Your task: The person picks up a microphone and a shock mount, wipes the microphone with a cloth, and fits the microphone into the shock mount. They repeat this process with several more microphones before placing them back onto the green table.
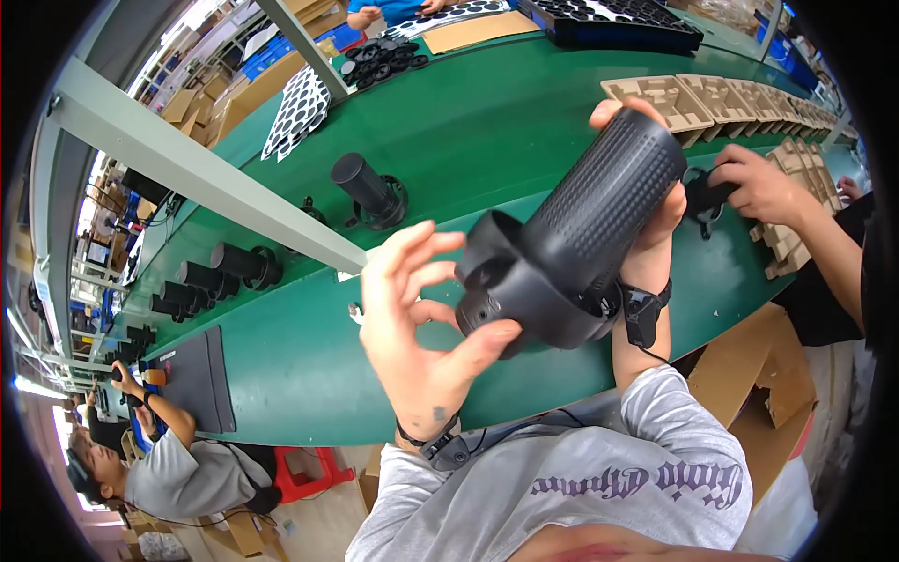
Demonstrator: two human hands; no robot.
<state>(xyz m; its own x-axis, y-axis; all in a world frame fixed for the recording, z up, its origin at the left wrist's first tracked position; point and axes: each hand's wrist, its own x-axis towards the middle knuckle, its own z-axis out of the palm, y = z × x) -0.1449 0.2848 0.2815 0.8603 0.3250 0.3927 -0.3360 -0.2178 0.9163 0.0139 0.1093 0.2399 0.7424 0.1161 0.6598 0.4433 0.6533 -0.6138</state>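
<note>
I hold a black cylindrical device (571, 234) with a dotted, textured barrel and a wider ring-shaped base, tilted up to the right above the green conveyor belt (487, 131). My right hand (655, 211) wraps the barrel from behind, its fingertips showing at the top and right side. My left hand (417, 323) is at the base, the thumb pressing the base's lower edge and the other fingers spread apart, off the device. Both wrists wear black straps.
A co-worker's hand (758, 183) holds a small black part (702, 199) at the right, beside stacked brown pulp trays (674, 98). Another black cylinder (370, 192) stands on the belt, with several more (234, 267) farther left. A grey beam (187, 169) crosses diagonally. A person sits at the lower left.
</note>
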